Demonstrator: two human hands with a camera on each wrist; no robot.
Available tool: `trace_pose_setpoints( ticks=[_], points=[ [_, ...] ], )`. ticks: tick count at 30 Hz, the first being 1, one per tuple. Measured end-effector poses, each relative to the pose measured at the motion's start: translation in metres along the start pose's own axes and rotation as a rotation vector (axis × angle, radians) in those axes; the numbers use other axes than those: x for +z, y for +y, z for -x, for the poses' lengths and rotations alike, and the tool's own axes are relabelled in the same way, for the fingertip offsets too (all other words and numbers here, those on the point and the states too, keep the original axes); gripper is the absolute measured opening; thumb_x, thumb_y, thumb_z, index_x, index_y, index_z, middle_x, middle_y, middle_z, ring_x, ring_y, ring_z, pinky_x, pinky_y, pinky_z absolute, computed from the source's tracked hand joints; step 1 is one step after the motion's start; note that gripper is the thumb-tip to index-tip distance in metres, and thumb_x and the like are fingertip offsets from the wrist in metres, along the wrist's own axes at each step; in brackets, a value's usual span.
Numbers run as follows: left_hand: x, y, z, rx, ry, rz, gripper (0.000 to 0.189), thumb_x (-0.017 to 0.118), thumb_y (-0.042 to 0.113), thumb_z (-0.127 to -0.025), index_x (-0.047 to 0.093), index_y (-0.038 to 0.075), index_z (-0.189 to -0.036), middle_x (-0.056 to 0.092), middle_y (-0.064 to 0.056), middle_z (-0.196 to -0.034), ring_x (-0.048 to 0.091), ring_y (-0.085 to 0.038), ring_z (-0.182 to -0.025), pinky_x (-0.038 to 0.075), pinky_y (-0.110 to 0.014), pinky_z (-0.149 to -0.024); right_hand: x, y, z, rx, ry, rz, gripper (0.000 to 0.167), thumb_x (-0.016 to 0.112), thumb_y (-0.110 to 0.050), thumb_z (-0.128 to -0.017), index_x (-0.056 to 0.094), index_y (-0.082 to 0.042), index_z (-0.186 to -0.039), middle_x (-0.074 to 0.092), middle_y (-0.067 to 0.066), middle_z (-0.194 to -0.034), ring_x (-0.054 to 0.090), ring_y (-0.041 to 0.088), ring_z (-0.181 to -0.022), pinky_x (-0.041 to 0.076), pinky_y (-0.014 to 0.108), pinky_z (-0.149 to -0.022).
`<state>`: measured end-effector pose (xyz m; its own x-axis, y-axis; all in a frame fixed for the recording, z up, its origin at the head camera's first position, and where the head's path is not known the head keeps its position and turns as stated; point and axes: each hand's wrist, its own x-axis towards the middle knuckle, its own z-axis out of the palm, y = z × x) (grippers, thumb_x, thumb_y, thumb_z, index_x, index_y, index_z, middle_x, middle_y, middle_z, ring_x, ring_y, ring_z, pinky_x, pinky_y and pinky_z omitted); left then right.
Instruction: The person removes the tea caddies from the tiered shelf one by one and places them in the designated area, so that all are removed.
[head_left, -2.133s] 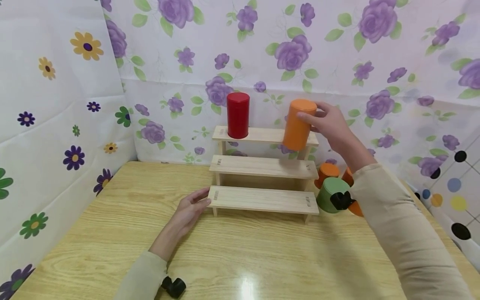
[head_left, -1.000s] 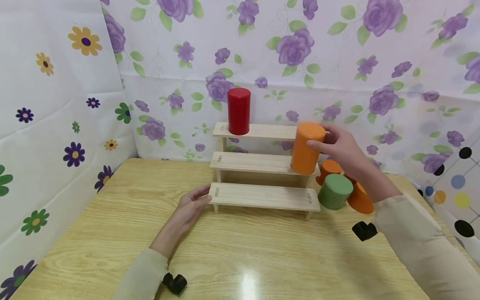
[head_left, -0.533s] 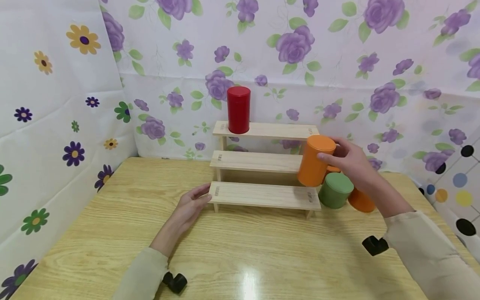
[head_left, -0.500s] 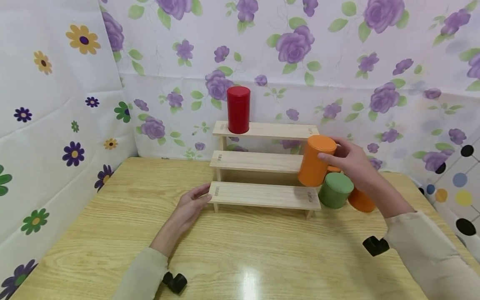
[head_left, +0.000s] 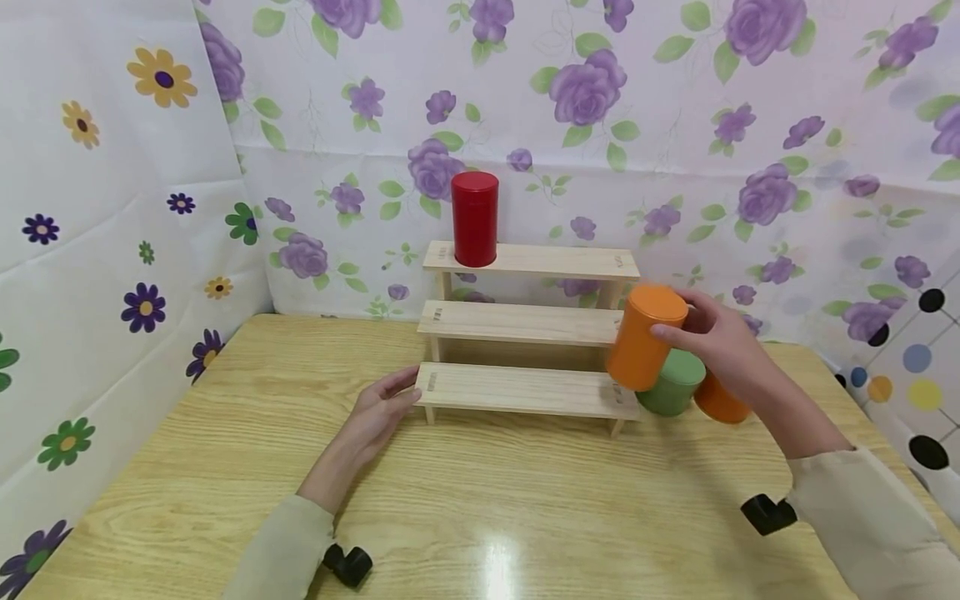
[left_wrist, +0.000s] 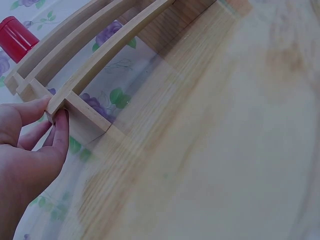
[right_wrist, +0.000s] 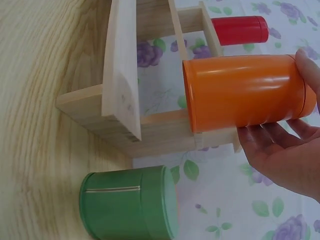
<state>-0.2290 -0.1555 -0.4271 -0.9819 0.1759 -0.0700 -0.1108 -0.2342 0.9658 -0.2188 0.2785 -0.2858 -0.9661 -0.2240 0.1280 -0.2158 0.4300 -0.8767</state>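
My right hand (head_left: 720,337) grips a tall orange canister (head_left: 641,354) near its lid. In the head view the canister is tilted, in front of the right ends of the shelf's middle and bottom boards. The right wrist view shows the thumb (right_wrist: 307,70) on one side of the canister and the fingers curled under it. My left hand (head_left: 378,414) pinches the left end of the bottom board of a three-tier wooden shelf (head_left: 517,390). In the left wrist view its thumb (left_wrist: 35,110) is over the board, fingers beneath. A red canister (head_left: 475,221) stands on the top board, left.
A shorter green canister (head_left: 678,387) stands on the table (head_left: 465,492), right of the shelf. Beside it an orange thing (head_left: 722,404) is partly hidden by my right forearm. Flowered cloth (head_left: 337,108) hangs behind and at the left.
My right hand has carried the orange canister from the top board's right end down and rightward, in front of the green one. My left hand keeps its place on the shelf.
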Motion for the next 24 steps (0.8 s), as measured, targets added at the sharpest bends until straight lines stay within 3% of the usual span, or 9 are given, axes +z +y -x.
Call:
trace_pose_setpoints(
  ticks=[18,24],
  points=[
    [0.000,0.002,0.000,-0.010,-0.002,0.003,0.054,0.054,-0.002,-0.096,0.034,-0.005,-0.145,0.035,-0.017,-0.144,0.042,-0.019,-0.122,0.040,-0.020,-0.098,-0.009,0.036,0.022,0.010,0.039,0.003,0.062,0.062,-0.024,-0.096,0.035,-0.007,-0.149,0.055,-0.012,-0.119,0.056,0.004,-0.104,0.047,0.017,-0.084],
    [0.000,0.001,0.000,-0.014,-0.006,0.007,0.054,0.054,-0.002,-0.096,0.034,-0.005,-0.145,0.034,-0.017,-0.144,0.041,-0.021,-0.124,0.040,-0.021,-0.099,-0.012,0.048,0.030,-0.010,0.016,-0.021,0.051,0.060,-0.019,-0.098,0.041,-0.010,-0.144,0.056,-0.008,-0.118,0.057,0.006,-0.102,0.050,0.020,-0.083]
  ],
)
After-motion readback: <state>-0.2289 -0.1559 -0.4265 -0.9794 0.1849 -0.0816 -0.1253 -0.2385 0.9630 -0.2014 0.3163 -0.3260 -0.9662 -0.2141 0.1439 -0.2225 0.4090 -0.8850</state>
